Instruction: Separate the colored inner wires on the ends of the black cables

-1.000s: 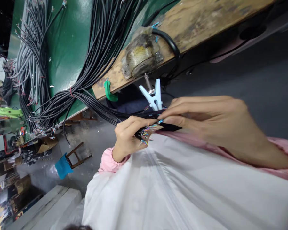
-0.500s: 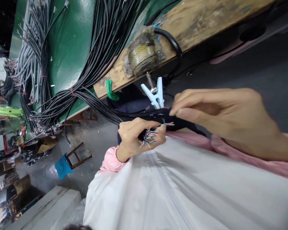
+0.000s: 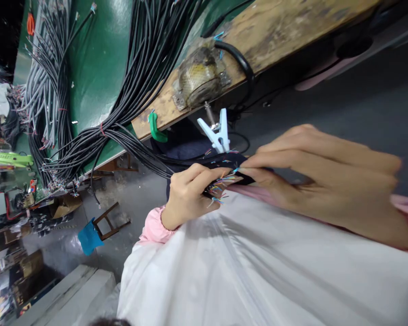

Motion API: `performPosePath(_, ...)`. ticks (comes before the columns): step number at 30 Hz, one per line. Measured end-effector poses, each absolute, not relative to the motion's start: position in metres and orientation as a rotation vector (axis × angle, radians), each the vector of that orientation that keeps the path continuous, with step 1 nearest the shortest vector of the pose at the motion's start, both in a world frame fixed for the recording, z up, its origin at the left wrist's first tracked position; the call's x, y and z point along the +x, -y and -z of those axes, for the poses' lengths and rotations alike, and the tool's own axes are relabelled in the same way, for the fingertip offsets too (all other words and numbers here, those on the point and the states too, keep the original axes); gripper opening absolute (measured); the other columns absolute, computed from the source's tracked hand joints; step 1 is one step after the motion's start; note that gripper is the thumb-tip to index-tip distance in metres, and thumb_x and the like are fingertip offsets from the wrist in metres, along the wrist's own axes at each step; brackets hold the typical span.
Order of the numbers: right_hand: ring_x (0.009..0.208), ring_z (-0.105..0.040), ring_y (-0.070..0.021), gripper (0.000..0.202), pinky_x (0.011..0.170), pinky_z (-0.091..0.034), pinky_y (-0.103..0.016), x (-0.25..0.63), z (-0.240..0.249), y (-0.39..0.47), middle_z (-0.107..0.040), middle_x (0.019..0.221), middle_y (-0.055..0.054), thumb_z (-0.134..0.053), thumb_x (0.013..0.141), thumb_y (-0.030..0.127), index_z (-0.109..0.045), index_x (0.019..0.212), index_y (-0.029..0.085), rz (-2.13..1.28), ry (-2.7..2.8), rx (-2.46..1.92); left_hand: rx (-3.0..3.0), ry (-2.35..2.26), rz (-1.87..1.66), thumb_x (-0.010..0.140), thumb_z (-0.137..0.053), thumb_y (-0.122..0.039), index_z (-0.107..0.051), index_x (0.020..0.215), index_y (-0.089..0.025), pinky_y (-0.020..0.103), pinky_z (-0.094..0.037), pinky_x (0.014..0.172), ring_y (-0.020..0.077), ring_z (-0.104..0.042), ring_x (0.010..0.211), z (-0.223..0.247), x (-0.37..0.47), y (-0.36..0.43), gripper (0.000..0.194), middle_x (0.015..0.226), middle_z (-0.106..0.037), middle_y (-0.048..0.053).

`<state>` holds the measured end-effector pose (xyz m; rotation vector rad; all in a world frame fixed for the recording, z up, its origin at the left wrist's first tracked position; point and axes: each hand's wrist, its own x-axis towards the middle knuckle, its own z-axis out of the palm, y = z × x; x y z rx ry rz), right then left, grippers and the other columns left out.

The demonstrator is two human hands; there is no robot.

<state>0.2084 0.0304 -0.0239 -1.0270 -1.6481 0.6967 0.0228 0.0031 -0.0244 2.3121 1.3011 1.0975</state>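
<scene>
My left hand (image 3: 188,192) is wrapped around the end of a bundle of black cables (image 3: 146,154), which runs down to it from the table. Out of this fist fan the thin coloured wires (image 3: 221,182) of the stripped cable ends. My right hand (image 3: 326,181) pinches the tips of one cable's wires between thumb and forefinger, close beside the left thumb. More stripped ends rest on the dark cloth just above the hands. A light blue spring clip (image 3: 218,136) sits beyond them, on a metal shaft.
A small motor-like device (image 3: 200,81) with yellow mesh is fixed to a worn wooden board (image 3: 279,36). A green clamp (image 3: 155,127) grips the board's edge. Heaps of black and grey cables (image 3: 49,86) cover parts of the green table (image 3: 100,59). A stool (image 3: 105,222) stands lower left.
My right hand has come left and closed on the wire tips at the left hand. The left hand has turned a little, and its wires now point more to the right.
</scene>
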Motion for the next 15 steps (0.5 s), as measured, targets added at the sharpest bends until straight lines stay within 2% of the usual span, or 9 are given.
performPosePath(3, 0.061, -0.067, -0.0192, 0.023, 0.061, -0.054, -0.038, 0.205, 0.026, -0.032, -0.073, 0.068, -0.002, -0.067, 0.095, 0.029, -0.064, 0.072, 0.032, -0.717, 1.609, -1.016, 2.304, -1.309, -1.172, 0.095, -0.063, -0.027, -0.076, 0.089, -0.019, 0.018, -0.046, 0.049, 0.0075, -0.061, 0.052, 0.020, 0.028, -0.007, 0.016, 0.067, -0.070, -0.001)
performPosePath(7, 0.055, -0.061, -0.0169, 0.025, 0.050, -0.047, -0.034, 0.202, 0.025, -0.032, -0.069, 0.063, -0.001, -0.078, 0.088, 0.037, -0.065, 0.069, 0.029, -0.932, 1.436, -0.953, 2.193, -1.292, -1.381, 0.090, -0.074, -0.029, -0.073, 0.079, -0.019, 0.018, -0.044, 0.045, 0.0063, -0.057, 0.046, 0.019, 0.036, -0.011, 0.015, 0.063, -0.071, -0.003)
performPosePath(9, 0.053, -0.058, -0.0163, 0.033, 0.049, -0.045, -0.033, 0.202, 0.024, -0.034, -0.067, 0.061, -0.002, -0.081, 0.084, 0.048, -0.065, 0.064, 0.027, -1.152, 1.351, -0.935, 2.148, -1.319, -1.415, 0.087, -0.078, -0.035, -0.072, 0.075, -0.020, 0.020, -0.042, 0.042, 0.0064, -0.054, 0.043, 0.019, 0.039, -0.011, 0.021, 0.061, -0.070, -0.003)
performPosePath(12, 0.058, -0.059, -0.0155, 0.049, 0.054, -0.046, -0.032, 0.200, 0.028, -0.042, -0.066, 0.063, -0.003, -0.075, 0.082, 0.067, -0.065, 0.060, 0.024, -1.480, 1.231, -0.975, 2.093, -1.393, -1.390, 0.085, -0.078, -0.046, -0.072, 0.070, -0.022, 0.023, -0.043, 0.042, 0.0075, -0.052, 0.042, 0.018, 0.041, -0.011, 0.030, 0.058, -0.069, -0.003)
performPosePath(15, 0.060, -0.056, -0.0132, 0.062, 0.057, -0.045, -0.029, 0.187, 0.035, -0.058, -0.063, 0.063, -0.002, -0.069, 0.075, 0.082, -0.069, 0.063, 0.022, -1.647, 1.052, -0.979, 2.029, -1.410, -1.414, 0.087, -0.078, -0.044, -0.072, 0.069, -0.021, 0.022, -0.042, 0.042, 0.0073, -0.053, 0.042, 0.013, 0.043, -0.015, 0.029, 0.058, -0.069, -0.003)
